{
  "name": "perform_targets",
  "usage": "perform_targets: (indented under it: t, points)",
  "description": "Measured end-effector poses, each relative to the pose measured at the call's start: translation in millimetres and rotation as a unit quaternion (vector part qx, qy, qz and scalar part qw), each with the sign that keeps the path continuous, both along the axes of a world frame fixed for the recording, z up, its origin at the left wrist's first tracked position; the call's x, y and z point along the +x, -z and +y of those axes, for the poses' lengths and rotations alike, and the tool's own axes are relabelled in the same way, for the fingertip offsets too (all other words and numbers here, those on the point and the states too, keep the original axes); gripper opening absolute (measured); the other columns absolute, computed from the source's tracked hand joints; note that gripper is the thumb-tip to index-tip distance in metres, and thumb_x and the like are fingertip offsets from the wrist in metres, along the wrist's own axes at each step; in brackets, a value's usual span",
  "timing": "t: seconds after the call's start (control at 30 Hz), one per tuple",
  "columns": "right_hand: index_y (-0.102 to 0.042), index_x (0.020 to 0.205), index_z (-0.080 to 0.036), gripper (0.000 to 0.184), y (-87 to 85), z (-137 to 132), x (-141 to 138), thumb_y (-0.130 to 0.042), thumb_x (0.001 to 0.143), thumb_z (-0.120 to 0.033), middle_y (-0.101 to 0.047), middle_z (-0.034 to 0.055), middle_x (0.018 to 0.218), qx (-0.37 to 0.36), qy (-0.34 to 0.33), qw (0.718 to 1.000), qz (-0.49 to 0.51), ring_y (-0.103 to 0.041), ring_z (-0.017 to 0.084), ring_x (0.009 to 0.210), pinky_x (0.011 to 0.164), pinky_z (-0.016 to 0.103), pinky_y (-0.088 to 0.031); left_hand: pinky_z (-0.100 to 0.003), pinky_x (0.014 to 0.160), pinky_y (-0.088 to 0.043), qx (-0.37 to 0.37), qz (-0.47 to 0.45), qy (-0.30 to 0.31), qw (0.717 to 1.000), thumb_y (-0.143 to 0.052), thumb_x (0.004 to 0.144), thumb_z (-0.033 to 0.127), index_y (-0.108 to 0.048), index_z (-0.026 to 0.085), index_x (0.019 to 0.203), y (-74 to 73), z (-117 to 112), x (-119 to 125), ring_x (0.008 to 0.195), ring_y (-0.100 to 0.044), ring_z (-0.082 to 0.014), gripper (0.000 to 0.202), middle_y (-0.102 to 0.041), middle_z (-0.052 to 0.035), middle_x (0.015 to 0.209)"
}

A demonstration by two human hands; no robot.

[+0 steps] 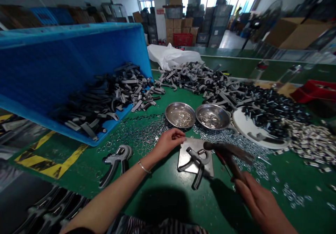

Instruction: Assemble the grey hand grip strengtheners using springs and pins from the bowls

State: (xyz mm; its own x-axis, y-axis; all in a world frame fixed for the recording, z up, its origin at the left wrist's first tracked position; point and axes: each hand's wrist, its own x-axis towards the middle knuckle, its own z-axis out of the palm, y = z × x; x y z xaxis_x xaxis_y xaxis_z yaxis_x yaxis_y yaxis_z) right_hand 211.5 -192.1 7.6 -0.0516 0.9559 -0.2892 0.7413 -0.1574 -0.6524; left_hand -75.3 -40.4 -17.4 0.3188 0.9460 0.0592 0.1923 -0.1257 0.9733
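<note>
My right hand (pixel 256 195) is wrapped round the handle of a hammer (pixel 236 165). The hammer's dark head hangs over the right part of a square metal plate (pixel 184 157). On that plate lies a grey-and-black plier-like tool (pixel 197 160) with two handles and a spring; one handle sticks out past the plate's front edge. At the plate's upper left corner is my left hand (pixel 170 141), its fingers curled together; whatever they pinch, if anything, is too small to make out. A second plier-like tool (pixel 118 162) lies on the green table to the left of my left forearm.
Two steel bowls (pixel 170 120) of small metal parts stand behind the plate, amid scattered rings (pixel 141 137). A blue crate (pixel 78 48) of handles lies at left. Behind are heaped grey parts (pixel 194 76); at right, a white dish (pixel 241 122), black pieces (pixel 275 104) and metal cylinders (pixel 307 143).
</note>
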Motion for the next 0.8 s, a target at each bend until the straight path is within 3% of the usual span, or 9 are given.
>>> perform_targets:
  t: [0.1, 0.17, 0.27, 0.33, 0.47, 0.53, 0.63, 0.8]
  points:
    - [-0.061, 0.088, -0.023, 0.045, 10.1, 2.1, 5.0, -0.041, 0.092, -0.063, -0.07, 0.0054, 0.076, -0.054, -0.002, 0.998, 0.025, -0.066, 0.024, 0.07, 0.068, 0.032, -0.051, -0.027, 0.07, -0.051, -0.045, 0.003, 0.058, 0.997, -0.068, 0.085, 0.027, -0.067, 0.015, 0.092, 3.5, -3.3, 17.0, 0.074, -0.066, -0.0156, 0.014, -0.071, -0.0032, 0.083]
    - [-0.062, 0.086, -0.023, 0.049, 13.4, 4.2, 9.3, -0.041, 0.091, -0.066, -0.068, 0.0042, 0.076, -0.069, 0.026, 0.994, 0.081, -0.065, 0.023, 0.073, 0.067, 0.029, -0.052, -0.027, 0.074, -0.049, 0.011, 0.071, 0.1, 0.992, -0.062, 0.09, 0.025, -0.068, 0.015, 0.09, 9.0, -2.2, 34.8, 0.078, -0.065, -0.0162, 0.011, -0.07, -0.0037, 0.084]
    - [-0.062, 0.084, -0.023, 0.053, 14.7, 2.0, 16.6, -0.045, 0.086, -0.073, -0.066, 0.0031, 0.075, -0.022, 0.143, 0.982, 0.125, -0.062, 0.021, 0.07, 0.062, 0.027, -0.052, -0.03, 0.083, -0.046, 0.135, 0.196, 0.13, 0.962, -0.058, 0.094, 0.024, -0.07, 0.016, 0.089, 17.8, 1.6, 59.6, 0.091, -0.062, -0.0187, 0.016, -0.069, -0.0055, 0.093]
    - [-0.063, 0.086, -0.024, 0.054, 18.7, -3.5, 20.1, -0.051, 0.08, -0.076, -0.067, 0.0036, 0.078, -0.013, 0.222, 0.961, 0.163, -0.064, 0.022, 0.074, 0.063, 0.026, -0.053, -0.031, 0.086, -0.044, 0.173, 0.258, 0.131, 0.942, -0.056, 0.096, 0.026, -0.07, 0.016, 0.09, 21.3, 4.0, 71.0, 0.093, -0.061, -0.0201, 0.018, -0.068, -0.0063, 0.094]
    - [-0.064, 0.106, -0.025, 0.061, 40.4, -17.7, 19.8, -0.065, 0.072, -0.075, -0.07, 0.0034, 0.088, -0.078, 0.326, 0.892, 0.303, -0.066, 0.021, 0.08, 0.067, 0.025, -0.055, -0.032, 0.085, -0.042, 0.183, 0.311, 0.13, 0.923, -0.056, 0.096, 0.026, -0.07, 0.016, 0.086, 21.2, 5.1, 82.7, 0.09, -0.06, -0.0201, 0.02, -0.067, -0.0058, 0.09]
    - [-0.064, 0.109, -0.025, 0.06, 52.8, -22.4, 17.5, -0.069, 0.072, -0.071, -0.07, 0.0033, 0.091, -0.083, 0.332, 0.874, 0.347, -0.066, 0.02, 0.083, 0.07, 0.024, -0.055, -0.032, 0.085, -0.042, 0.177, 0.316, 0.133, 0.923, -0.055, 0.096, 0.025, -0.07, 0.016, 0.084, 18.9, 4.0, 85.5, 0.089, -0.06, -0.0198, 0.021, -0.067, -0.0055, 0.088]
    - [-0.065, 0.103, -0.023, 0.056, 63.7, -23.9, 15.3, -0.069, 0.073, -0.07, -0.07, 0.0042, 0.09, -0.063, 0.307, 0.881, 0.354, -0.066, 0.021, 0.082, 0.07, 0.025, -0.055, -0.032, 0.087, -0.041, 0.167, 0.322, 0.133, 0.923, -0.055, 0.095, 0.023, -0.07, 0.016, 0.084, 15.7, 1.1, 88.2, 0.09, -0.061, -0.0199, 0.02, -0.068, -0.0054, 0.089]
    - [-0.063, 0.088, -0.022, 0.052, 61.5, -21.6, 13.7, -0.063, 0.078, -0.073, -0.064, 0.0012, 0.075, -0.049, 0.281, 0.896, 0.341, -0.059, 0.015, 0.062, 0.053, 0.023, -0.048, -0.034, 0.088, -0.04, 0.193, 0.357, 0.121, 0.906, -0.054, 0.097, 0.024, -0.067, 0.016, 0.085, 21.3, -3.9, 91.2, 0.092, -0.06, -0.0203, 0.02, -0.066, -0.0056, 0.092]
